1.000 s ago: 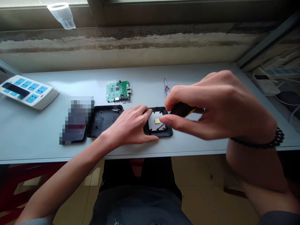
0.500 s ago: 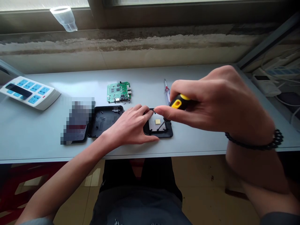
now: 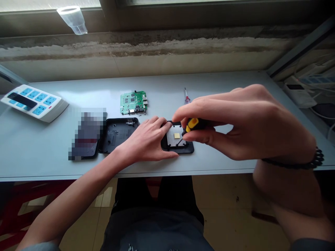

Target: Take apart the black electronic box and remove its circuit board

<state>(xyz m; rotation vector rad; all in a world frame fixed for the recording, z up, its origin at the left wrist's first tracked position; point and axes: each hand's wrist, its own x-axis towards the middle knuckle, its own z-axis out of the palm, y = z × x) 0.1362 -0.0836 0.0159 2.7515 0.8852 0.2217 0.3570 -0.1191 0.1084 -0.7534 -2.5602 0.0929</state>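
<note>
Pinning the black plastic case flat, the left hand sits just apart from the right hand, whose pinched screwdriver could slip and scratch the case if tilted.

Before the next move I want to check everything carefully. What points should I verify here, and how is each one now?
Left hand resting on the black plastic case: ok.
Right hand holding the yellow-and-black screwdriver: ok.
Screwdriver tip seated on a screw: cannot tell, it is hidden.
Small yellow square pad lying on the pale square sheet in the case: ok.
Green rectangular circuit board lying apart from the case: ok.
</note>
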